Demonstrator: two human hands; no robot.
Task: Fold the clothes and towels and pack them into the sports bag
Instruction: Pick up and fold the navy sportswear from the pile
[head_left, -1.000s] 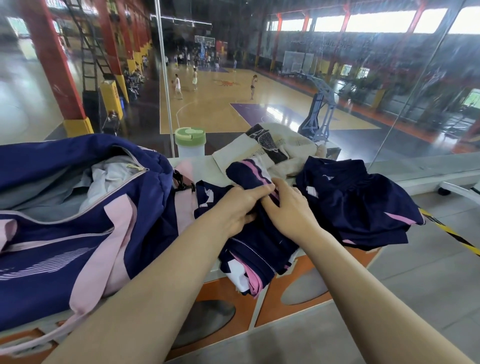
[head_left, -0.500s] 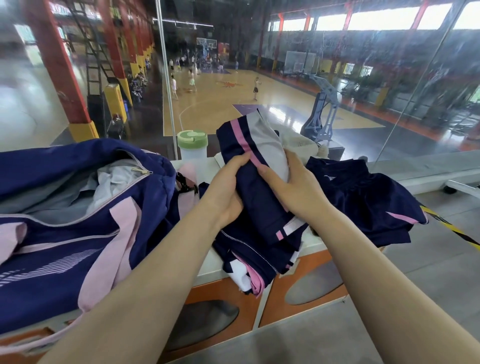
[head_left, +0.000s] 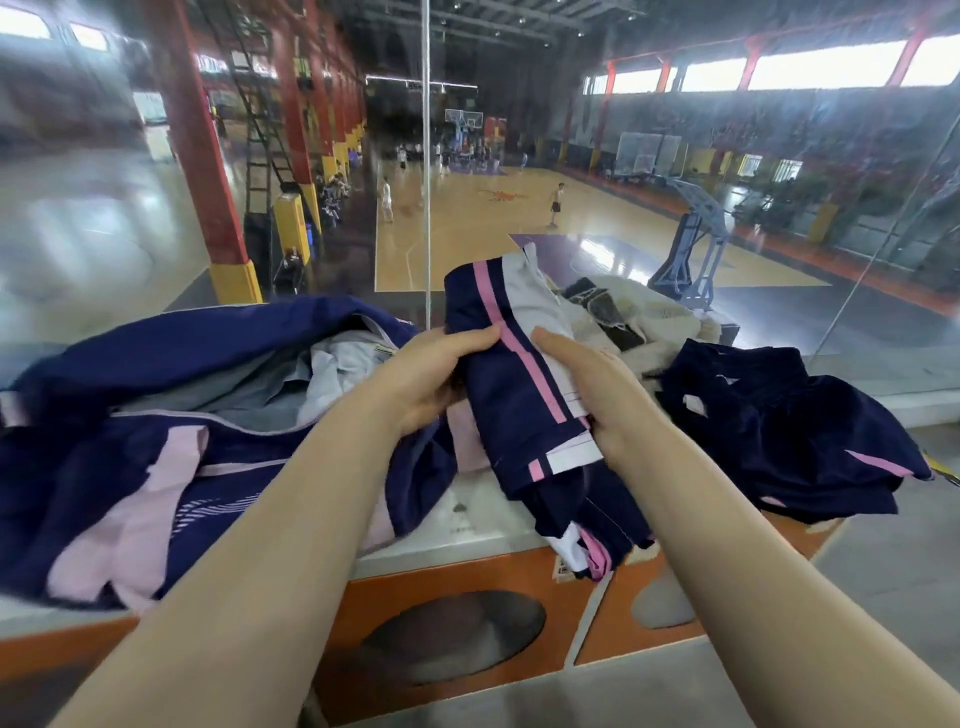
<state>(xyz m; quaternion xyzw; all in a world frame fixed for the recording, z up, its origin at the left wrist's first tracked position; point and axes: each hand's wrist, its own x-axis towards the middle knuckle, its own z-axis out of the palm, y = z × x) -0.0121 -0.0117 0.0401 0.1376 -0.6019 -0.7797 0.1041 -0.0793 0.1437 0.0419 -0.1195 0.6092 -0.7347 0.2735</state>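
Note:
I hold a folded navy garment (head_left: 511, 395) with pink and white stripes upright between both hands. My left hand (head_left: 434, 376) grips its left edge and my right hand (head_left: 597, 387) its right edge. Its lower end hangs over the ledge's front. To the left lies the navy and pink sports bag (head_left: 171, 426), unzipped, with grey cloth inside. A navy garment with pink trim (head_left: 779, 436) lies crumpled on the right. A cream towel with a dark pattern (head_left: 628, 317) sits behind the held garment.
Everything rests on a white ledge (head_left: 467, 525) with an orange front panel (head_left: 467, 623). A glass wall with a vertical seam (head_left: 427, 156) stands right behind it, overlooking a basketball court. Grey floor lies lower right.
Both hands lifted the striped garment off the ledge, then carried it up and left toward the bag. The view swung right; the green-lidded cup is now hidden.

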